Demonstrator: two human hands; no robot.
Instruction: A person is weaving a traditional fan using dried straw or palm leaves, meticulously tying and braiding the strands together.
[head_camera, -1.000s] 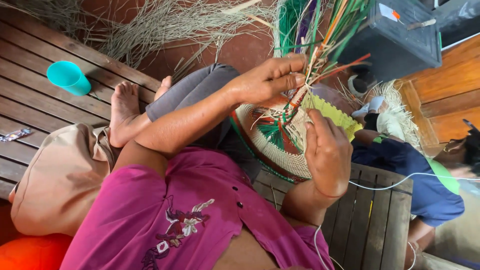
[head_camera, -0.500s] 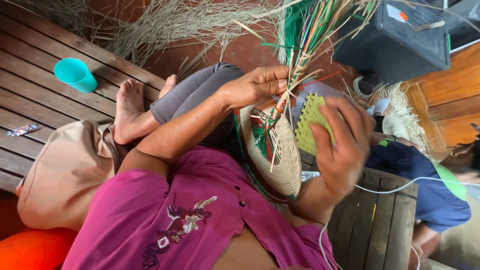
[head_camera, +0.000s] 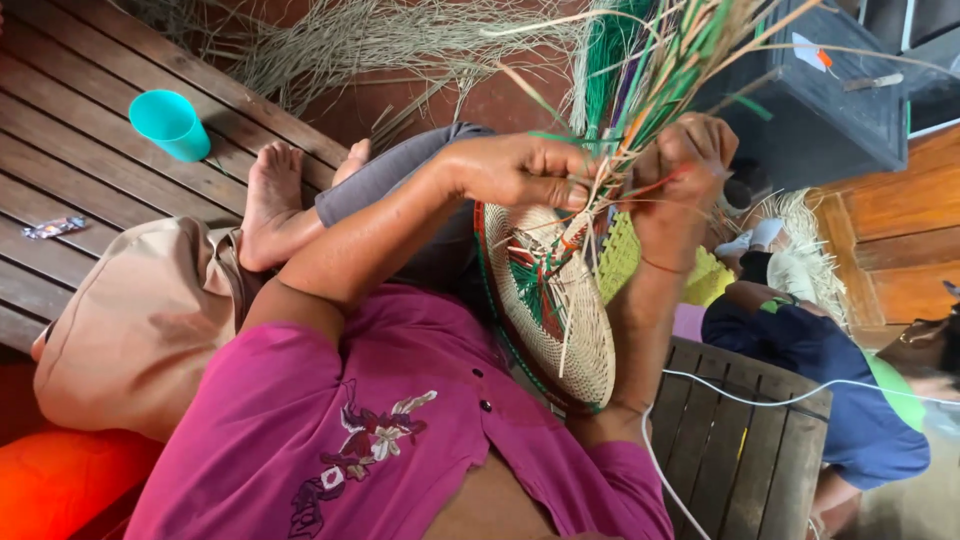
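Surface: I see dark slatted wooden decking (head_camera: 70, 140) on the left, reddish floor beyond it, a slatted wooden stool (head_camera: 745, 440) at lower right.
Room: loose dry straw (head_camera: 380, 45) lies scattered across the floor at the top; a dark plastic crate (head_camera: 830, 100) stands at upper right beside orange-brown wood panelling (head_camera: 900, 230).
Cup: a turquoise plastic cup (head_camera: 170, 122) stands on the decking, well apart from the hands.
Bag: a tan cloth bag (head_camera: 140, 320) rests by my operator's hip, next to a bare foot (head_camera: 270, 200).
Work piece: a round woven straw disc (head_camera: 560, 310), cream with green and red bands, stands on edge over the lap, between the two forearms.
Strands: a bundle of green, orange and natural loose strands (head_camera: 650, 60) rises from the disc's top edge.
Left hand: left hand (head_camera: 525, 170) is closed, fingertips pinching pale strands just above the disc; forearm runs diagonally from the pink blouse.
Right hand: right hand (head_camera: 685, 165) is raised upright, fist clenched around the coloured strands; wrist behind the disc's far edge.
Mat: a yellow-green woven piece (head_camera: 625, 255) shows just behind the disc.
Neighbour: another person in a blue top (head_camera: 800, 350) sits at the right, hands not clear.
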